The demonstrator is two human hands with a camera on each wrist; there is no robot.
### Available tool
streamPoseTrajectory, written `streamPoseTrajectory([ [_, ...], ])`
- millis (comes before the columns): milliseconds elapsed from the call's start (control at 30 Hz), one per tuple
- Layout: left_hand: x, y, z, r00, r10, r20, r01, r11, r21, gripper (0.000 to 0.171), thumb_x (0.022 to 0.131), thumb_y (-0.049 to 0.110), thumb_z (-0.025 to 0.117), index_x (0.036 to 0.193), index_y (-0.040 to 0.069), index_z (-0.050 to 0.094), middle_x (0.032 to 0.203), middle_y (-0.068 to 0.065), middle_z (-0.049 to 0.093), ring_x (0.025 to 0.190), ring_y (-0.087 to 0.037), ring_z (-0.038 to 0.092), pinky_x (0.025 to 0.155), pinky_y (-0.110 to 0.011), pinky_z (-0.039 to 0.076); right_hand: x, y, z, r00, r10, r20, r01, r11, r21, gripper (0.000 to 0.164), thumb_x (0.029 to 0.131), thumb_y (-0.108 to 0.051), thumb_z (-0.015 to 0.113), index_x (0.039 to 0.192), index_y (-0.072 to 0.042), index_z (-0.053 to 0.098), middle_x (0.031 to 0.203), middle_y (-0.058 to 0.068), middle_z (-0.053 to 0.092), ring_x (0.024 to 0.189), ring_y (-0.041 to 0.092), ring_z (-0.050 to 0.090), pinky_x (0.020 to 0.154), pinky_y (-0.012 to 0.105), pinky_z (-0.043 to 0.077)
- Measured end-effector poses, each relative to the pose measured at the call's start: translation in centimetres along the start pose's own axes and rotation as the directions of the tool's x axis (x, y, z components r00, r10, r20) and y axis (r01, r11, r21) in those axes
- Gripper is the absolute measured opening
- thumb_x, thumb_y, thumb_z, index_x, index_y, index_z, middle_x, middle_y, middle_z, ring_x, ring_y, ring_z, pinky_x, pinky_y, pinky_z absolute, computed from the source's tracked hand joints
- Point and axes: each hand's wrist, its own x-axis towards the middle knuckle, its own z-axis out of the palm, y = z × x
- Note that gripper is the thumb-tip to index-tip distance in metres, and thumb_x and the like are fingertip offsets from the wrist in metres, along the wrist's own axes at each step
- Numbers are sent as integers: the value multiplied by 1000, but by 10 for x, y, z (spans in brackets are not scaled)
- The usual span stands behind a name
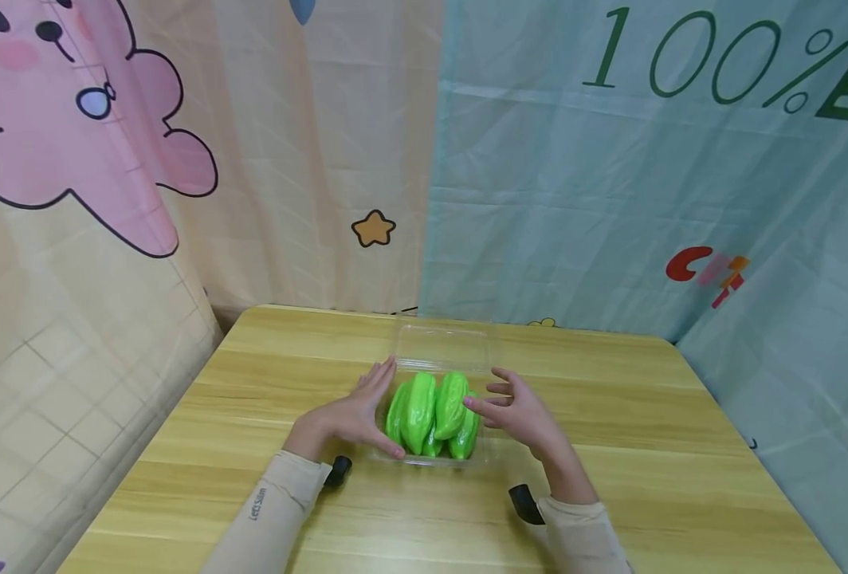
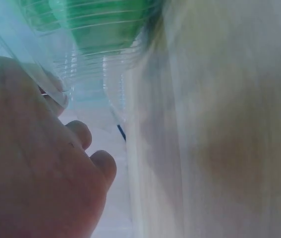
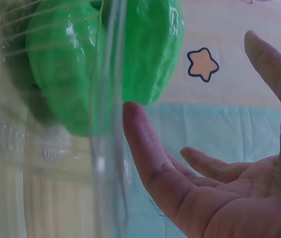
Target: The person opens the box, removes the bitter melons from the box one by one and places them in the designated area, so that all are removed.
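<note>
A clear plastic clamshell box stands on the table with its transparent lid folded back toward the far edge. Several glossy, bright green, ridged, elongated fruits fill it side by side, one leaning higher on the right. My left hand lies along the box's left side, fingers straight, thumb stretched to the near left corner. At the right side my right hand is spread with nothing in it. In the right wrist view its fingertip is right by the rim, close to a green fruit.
The wooden table reaches to a printed curtain behind it. Black wrist pieces stick out beside both sleeves, low over the table.
</note>
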Motion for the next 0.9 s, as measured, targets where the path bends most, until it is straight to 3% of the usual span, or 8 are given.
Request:
streamPoseTrajectory([
  [233, 0, -1, 0, 1000, 21, 5, -21, 1000, 17, 149, 65, 60, 89, 159, 4, -12, 166, -14, -18, 150, -37, -17, 119, -55, -3, 0, 2, 10, 1000, -15, 16, 14, 998, 55, 99, 82, -26, 87, 156, -4, 27, 150, 31, 39, 129, 47, 49, 88, 50, 57],
  [633, -3, 4, -4, 999, 18, 36, -20, 998, 52, 148, 66, 63, 87, 159, 3, -11, 166, -14, -18, 150, -36, -18, 119, -54, -6, 3, 6, 25, 1000, -21, 12, 20, 997, 77, 98, 80, -22, 88, 155, -3, 29, 147, 29, 43, 124, 44, 54, 78, 46, 60],
  [900, -4, 7, -4, 999, 7, 51, -10, 998, 67, 148, 67, 62, 87, 158, 4, -13, 165, -16, -18, 149, -38, -19, 119, -57, -5, 0, 4, 31, 1000, -28, 4, 28, 998, 57, 94, 82, -15, 86, 154, 3, 28, 143, 34, 44, 120, 48, 55, 77, 49, 60],
])
